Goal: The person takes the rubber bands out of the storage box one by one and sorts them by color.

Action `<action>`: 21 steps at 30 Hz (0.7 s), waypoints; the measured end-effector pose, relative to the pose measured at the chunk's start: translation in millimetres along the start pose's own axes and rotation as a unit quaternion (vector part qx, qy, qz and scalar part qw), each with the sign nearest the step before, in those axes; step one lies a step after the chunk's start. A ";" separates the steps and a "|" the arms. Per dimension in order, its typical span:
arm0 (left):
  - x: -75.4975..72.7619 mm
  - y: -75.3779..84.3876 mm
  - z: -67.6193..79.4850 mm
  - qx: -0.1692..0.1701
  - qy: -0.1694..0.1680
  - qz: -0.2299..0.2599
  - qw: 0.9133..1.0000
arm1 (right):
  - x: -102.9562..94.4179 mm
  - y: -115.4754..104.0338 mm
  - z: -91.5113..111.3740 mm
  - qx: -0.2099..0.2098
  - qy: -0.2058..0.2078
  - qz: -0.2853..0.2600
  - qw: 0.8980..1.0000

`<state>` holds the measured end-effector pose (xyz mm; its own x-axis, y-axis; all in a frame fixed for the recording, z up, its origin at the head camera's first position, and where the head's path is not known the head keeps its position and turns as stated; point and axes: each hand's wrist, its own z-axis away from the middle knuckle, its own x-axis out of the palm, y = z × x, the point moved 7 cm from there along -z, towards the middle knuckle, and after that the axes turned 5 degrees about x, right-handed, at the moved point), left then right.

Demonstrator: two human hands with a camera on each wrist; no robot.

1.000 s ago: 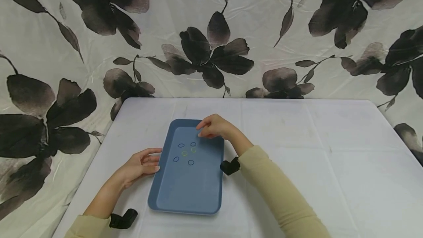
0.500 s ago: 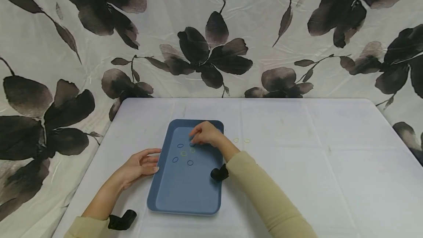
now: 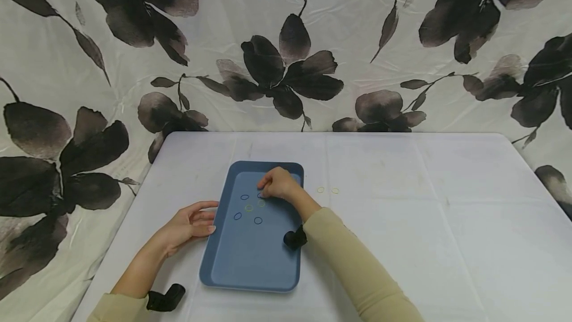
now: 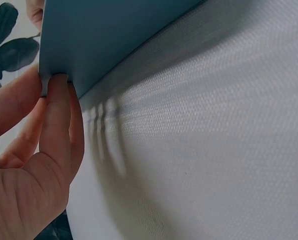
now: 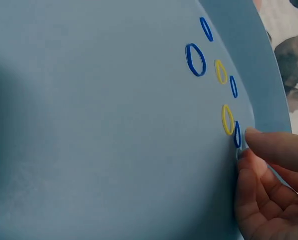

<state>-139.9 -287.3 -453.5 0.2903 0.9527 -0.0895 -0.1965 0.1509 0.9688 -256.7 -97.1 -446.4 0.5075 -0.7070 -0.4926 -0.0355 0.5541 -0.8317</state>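
Observation:
A blue tray lies on the table, with several blue and yellow rubber bands on its far half. My left hand is at the tray's left rim, its fingers and thumb touching the edge. In the left wrist view the fingertips meet the tray's outer wall. Over the tray, my right hand reaches down to a far blue rubber band. Its thumb and index finger stand slightly apart beside that band. A yellow rubber band lies close by, and another blue rubber band sits nearer the front.
Two yellow rubber bands, one at the left and one at the right, lie on the white table right of the tray. A floral cloth hangs behind the table's far edge. Black wrist cameras sit on both wrists.
My right hand has moved left and nearer from the tray's far right corner to the far blue band, uncovering two yellow bands on the table. The left hand stays at the rim.

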 end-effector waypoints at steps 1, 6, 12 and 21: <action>0.4 0.4 0.2 0.001 -0.001 0.001 1.000 | 0.3 -0.2 0.2 -0.005 0.000 0.007 1.000; 1.8 1.8 0.8 0.002 -0.004 0.003 1.000 | 0.2 -1.2 1.4 -0.024 0.002 0.029 0.999; 0.9 0.3 1.2 -0.002 0.000 0.000 1.000 | 0.4 -1.1 1.6 -0.028 0.015 0.048 0.998; 0.3 0.9 0.0 0.002 -0.001 -0.003 1.000 | 1.2 -7.6 1.1 -0.067 0.045 0.143 0.986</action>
<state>-140.0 -286.8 -452.6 0.2934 0.9513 -0.0946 -0.1911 0.1554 0.9692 -254.9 -101.7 -440.4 0.3818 -0.5703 -0.7273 -0.2820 0.6775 -0.6793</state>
